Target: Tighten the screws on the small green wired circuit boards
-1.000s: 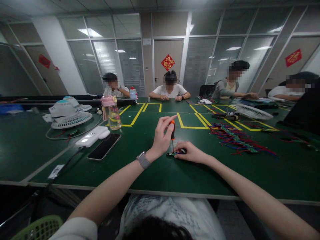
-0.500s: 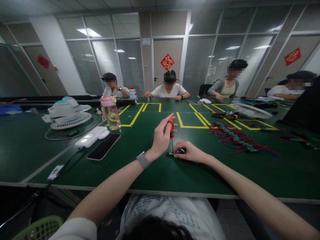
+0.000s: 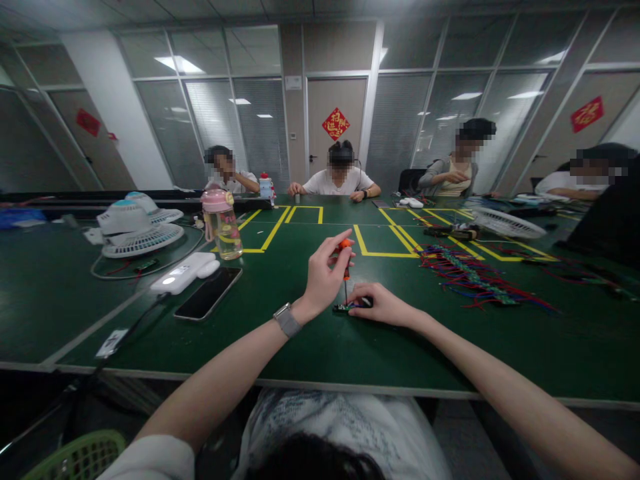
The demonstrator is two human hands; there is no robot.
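Note:
My left hand (image 3: 326,268) is closed around the orange and black handle of a screwdriver (image 3: 346,275), which stands upright with its tip down at a small circuit board (image 3: 341,309). The board lies on the green table near its front edge, dark with green parts and some wires. My right hand (image 3: 379,304) pinches the board's right end, fingers close beside the screwdriver's shaft. Those fingers partly cover the board and its wires. Whether the tip sits in a screw is too small to tell.
Right of my hands lies a row of wired circuit boards (image 3: 470,273). To the left are a phone (image 3: 209,294), a white power strip (image 3: 176,275), a pink-lidded bottle (image 3: 223,227) and white fans (image 3: 135,230). Yellow tape (image 3: 385,254) marks the table. Several people sit opposite.
My left fingers have shifted around the screwdriver handle, whose orange top now shows between them. My right hand stays on the board. A co-worker at the back right has raised a hand.

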